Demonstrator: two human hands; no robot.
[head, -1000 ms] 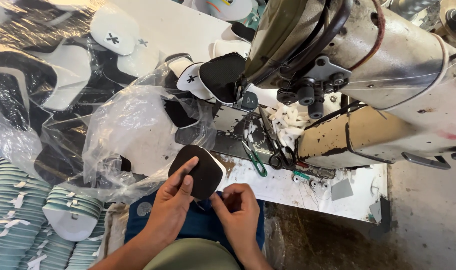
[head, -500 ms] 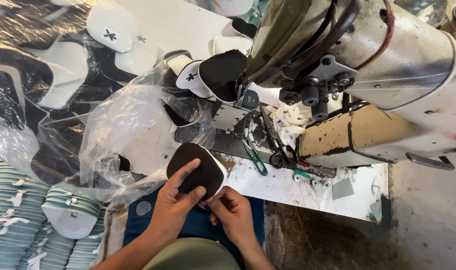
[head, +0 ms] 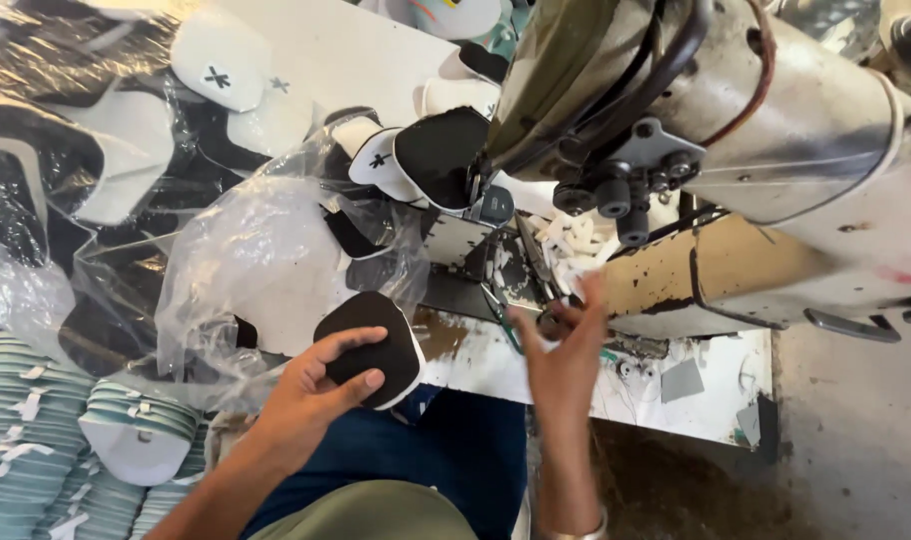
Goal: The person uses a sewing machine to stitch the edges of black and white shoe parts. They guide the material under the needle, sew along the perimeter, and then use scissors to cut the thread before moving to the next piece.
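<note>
While the left hand (head: 316, 385) pinched the black pad (head: 369, 350), the open right hand (head: 566, 345) neared the needle (head: 536, 262); fingers could get pricked.

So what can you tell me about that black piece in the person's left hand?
The black piece is a flat, rounded, shield-like panel, matte black like foam or fabric, with a thin white edge showing along its lower right side. The left hand holds it tilted, thumb across its face, fingers beneath. It sits above the person's lap, beside the clear plastic bag, just before the worktable edge.
</note>
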